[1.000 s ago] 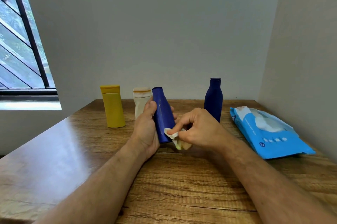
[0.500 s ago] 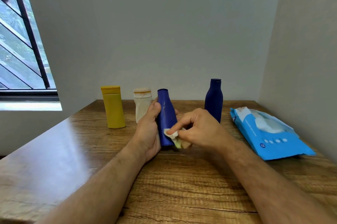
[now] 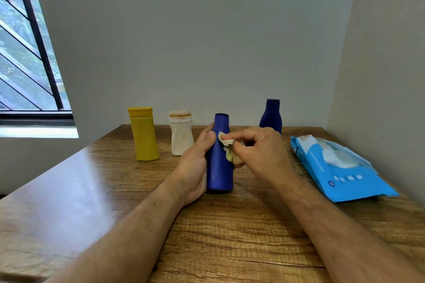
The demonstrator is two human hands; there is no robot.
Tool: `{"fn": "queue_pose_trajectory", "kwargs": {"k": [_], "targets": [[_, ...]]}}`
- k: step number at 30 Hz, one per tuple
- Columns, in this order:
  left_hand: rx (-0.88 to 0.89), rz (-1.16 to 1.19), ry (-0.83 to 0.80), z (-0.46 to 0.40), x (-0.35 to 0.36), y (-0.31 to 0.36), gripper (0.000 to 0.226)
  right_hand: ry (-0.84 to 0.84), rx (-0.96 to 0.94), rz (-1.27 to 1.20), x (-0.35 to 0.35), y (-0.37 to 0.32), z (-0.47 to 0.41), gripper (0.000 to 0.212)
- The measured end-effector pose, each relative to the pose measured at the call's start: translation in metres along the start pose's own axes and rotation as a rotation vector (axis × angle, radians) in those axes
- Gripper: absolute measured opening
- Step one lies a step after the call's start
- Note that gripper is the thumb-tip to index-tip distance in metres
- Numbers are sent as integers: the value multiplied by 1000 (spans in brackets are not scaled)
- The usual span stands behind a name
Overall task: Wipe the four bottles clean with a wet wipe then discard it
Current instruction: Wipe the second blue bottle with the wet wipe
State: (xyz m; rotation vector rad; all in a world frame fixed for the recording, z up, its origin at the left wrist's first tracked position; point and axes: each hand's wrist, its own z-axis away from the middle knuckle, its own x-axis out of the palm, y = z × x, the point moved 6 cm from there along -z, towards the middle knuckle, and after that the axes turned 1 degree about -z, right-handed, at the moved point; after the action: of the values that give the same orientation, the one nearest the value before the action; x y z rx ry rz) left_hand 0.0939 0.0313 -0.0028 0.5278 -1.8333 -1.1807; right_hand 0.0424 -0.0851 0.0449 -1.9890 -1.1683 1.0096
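Observation:
My left hand (image 3: 195, 163) grips a blue bottle (image 3: 219, 167) that stands upright on the wooden table (image 3: 92, 190). My right hand (image 3: 259, 151) pinches a crumpled, yellowed wet wipe (image 3: 227, 147) and presses it against the bottle's upper right side, near the neck. Behind, a yellow bottle (image 3: 143, 136) and a dirty white bottle (image 3: 181, 133) stand at the left. A dark blue bottle (image 3: 271, 116) stands at the back right, its base hidden by my right hand.
A blue pack of wet wipes (image 3: 340, 172) lies flat on the right side of the table, close to the right wall. A barred window (image 3: 25, 52) is at the far left. The back wall runs just behind the bottles.
The blue bottle has gone from tilted left to upright. My right hand has moved the wipe up from the bottle's lower part to near its neck.

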Motion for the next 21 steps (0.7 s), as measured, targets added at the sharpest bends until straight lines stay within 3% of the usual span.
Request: {"fn": "queue_pose_trajectory", "kwargs": {"k": [7,17,21], "targets": [[110,-2,80,-3,-11,11,42,-298,80,154,20,9,8,9],[94,-121,-26,0,-1,7,45,115,-94,-16,-5,-1,1,17],[78,-108,-53,1,0,6,50,172,-143,10,-9,-3,1,17]]}}
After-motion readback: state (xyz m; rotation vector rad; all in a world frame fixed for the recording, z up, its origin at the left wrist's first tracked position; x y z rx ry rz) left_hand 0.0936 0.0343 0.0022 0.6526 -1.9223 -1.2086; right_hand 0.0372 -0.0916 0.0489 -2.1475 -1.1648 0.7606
